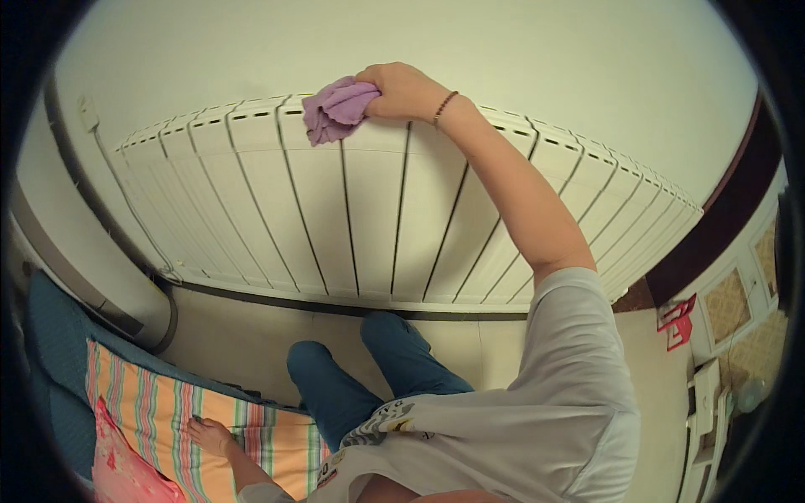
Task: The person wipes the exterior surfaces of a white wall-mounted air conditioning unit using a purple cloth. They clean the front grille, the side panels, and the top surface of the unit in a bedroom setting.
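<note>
Bunched in my right hand is a purple cloth, which lies against the top edge of a white panel radiator on the wall. A dark beaded bracelet circles that wrist. My left hand rests on an orange striped cover at the lower left, with something small and dark at its fingertips that I cannot make out.
A blue sofa with a pink patterned cloth item is at the lower left. Behind it stands a rounded white upright unit. A cable hangs from a wall plug. At the right are a red plastic stool and a white cabinet.
</note>
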Available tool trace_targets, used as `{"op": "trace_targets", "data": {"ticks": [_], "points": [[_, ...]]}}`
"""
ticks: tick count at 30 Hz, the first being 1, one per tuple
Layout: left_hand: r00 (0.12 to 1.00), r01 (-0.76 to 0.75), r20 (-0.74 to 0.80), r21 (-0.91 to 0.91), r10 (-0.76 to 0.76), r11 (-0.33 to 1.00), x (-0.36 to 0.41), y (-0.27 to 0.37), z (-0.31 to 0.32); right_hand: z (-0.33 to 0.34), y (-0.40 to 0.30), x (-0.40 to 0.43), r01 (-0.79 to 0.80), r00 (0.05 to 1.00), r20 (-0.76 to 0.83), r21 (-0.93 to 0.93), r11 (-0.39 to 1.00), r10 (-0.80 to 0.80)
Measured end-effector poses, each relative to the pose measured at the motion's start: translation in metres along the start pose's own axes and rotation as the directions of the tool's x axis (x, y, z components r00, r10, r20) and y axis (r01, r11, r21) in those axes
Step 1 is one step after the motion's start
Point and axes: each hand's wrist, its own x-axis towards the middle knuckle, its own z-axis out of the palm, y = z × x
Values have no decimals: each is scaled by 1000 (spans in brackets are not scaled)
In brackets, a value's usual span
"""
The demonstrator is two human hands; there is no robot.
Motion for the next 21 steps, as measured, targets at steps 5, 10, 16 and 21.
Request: {"op": "trace_targets", "data": {"ticks": [5, 10, 16, 21], "points": [[996, -13, 84, 3, 13, 1000, 5, 1, -4, -47, 41, -80, -138, 990, -33, -11, 990, 138], [993, -51, 110, 106, 39, 993, 4, -1, -3, -87, 83, -155, -273, 960, -82, -39, 961, 269], [974, -41, 225, 135, 10, 990, 4, -7, 2, -129, 138, -239, -455, 879, -151, 17, 890, 452], [938, 33, 336, 173, -91, 984, 5, -6, 3, -172, 186, -315, -622, 763, -198, 34, 782, 615]]}}
